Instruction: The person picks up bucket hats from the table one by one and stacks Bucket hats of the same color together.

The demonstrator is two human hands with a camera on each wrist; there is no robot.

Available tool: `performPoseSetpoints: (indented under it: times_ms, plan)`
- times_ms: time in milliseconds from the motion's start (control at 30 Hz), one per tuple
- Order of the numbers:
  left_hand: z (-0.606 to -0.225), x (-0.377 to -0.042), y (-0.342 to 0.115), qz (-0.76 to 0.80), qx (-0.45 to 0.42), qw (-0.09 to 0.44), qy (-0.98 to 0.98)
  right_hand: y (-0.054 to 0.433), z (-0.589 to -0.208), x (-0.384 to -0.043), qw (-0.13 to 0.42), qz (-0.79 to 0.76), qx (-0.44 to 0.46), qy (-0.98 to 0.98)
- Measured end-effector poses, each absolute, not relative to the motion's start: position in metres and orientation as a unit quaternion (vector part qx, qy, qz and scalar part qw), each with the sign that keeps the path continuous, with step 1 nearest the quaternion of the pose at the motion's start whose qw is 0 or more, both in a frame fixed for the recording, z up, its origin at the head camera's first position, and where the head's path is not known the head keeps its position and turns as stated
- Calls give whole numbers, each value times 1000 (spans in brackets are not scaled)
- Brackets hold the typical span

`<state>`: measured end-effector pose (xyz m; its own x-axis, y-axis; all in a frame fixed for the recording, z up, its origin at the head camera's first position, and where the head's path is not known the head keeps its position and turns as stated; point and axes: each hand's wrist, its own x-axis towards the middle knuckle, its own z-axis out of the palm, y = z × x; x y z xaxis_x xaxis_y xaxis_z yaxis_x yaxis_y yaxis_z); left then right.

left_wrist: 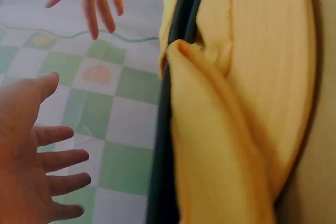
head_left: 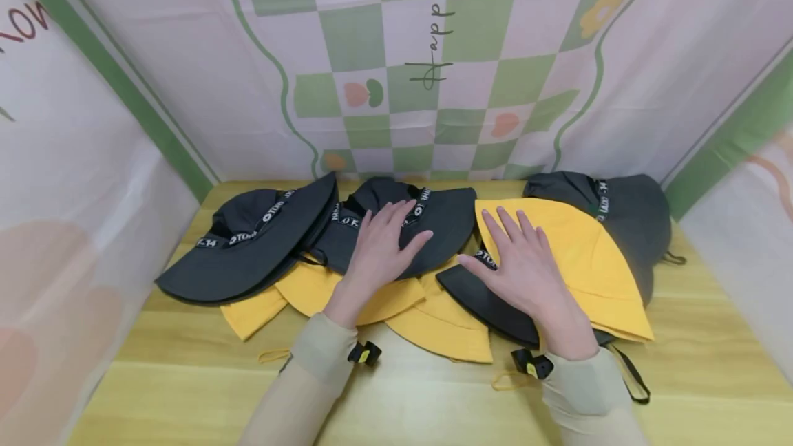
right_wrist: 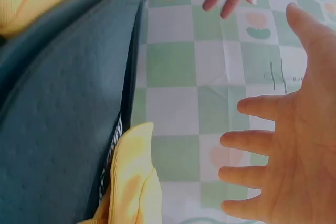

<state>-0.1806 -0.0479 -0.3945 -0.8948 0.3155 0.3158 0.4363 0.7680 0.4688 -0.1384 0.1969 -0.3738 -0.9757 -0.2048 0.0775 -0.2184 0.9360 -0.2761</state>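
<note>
My left hand (head_left: pixel 379 250) is held with its fingers spread above the middle black bucket hat (head_left: pixel 451 219), which has a lettered band. My right hand (head_left: pixel 523 270), fingers also spread, hovers over a yellow bucket hat (head_left: pixel 588 260) and the black brim (head_left: pixel 489 308) under it. Neither hand holds anything. In the left wrist view, the left palm (left_wrist: pixel 21 145) stands apart from a yellow brim (left_wrist: pixel 215 140). The right wrist view shows the right palm (right_wrist: pixel 299 156) apart from a dark brim (right_wrist: pixel 68 93). More yellow hats (head_left: pixel 442 329) lie partly hidden beneath the black ones.
Stacked black hats (head_left: pixel 248 260) lie at the left of the wooden table (head_left: pixel 421 405), and another black hat (head_left: pixel 644 232) at the back right. A black strap (head_left: pixel 635 377) and thin yellow cords (head_left: pixel 272 355) trail toward the front. Printed cloth (head_left: pixel 458 109) hangs behind and at both sides.
</note>
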Motion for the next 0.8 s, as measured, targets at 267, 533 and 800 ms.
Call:
performPoseSetpoints:
  times_ms: [267, 533, 800]
  plan:
    - [-400, -184, -29, -323, -208, 25, -923, 222, -366, -140, 2, 179, 82, -980]
    - [-399, -192, -4, -359, -237, -2, -903, 256, -365, -141, -7, 220, 50, -974]
    - [-402, -193, 21, -422, -216, -69, -878, 295, -370, -142, 17, 220, 41, -974]
